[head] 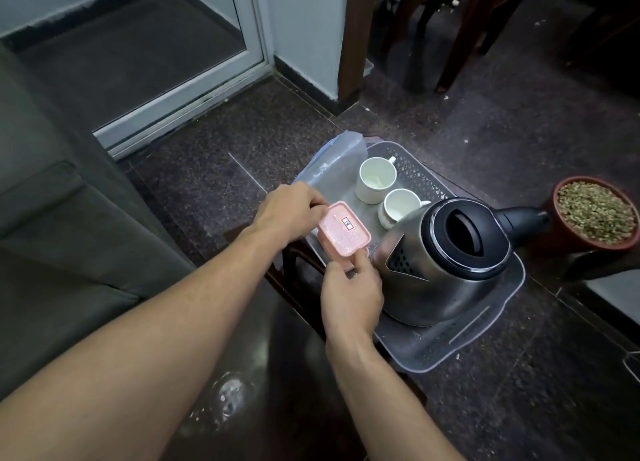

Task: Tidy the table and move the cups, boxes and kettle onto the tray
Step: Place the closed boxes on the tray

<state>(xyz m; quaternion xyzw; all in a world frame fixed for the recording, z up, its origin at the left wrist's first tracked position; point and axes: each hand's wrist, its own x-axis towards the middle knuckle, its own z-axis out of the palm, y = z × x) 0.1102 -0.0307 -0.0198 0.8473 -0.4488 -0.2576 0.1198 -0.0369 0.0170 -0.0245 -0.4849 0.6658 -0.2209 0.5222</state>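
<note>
A grey plastic tray [450,349] lies on the dark glass table. On it stand a steel kettle [446,263] with a black lid and two white cups, one at the far end [375,180] and one closer [398,207]. A pink lidded box [343,233] sits stacked on another pink box at the tray's left side. My left hand [287,214] grips the top box's far left edge. My right hand [349,294] holds its near edge with fingertips. The lower box is mostly hidden.
A clear plastic bag [332,162] lies under the tray's far left corner. A brown pot [595,214] filled with greenish pieces stands right of the kettle's handle. A grey sofa [52,200] is on the left, chair legs at the back.
</note>
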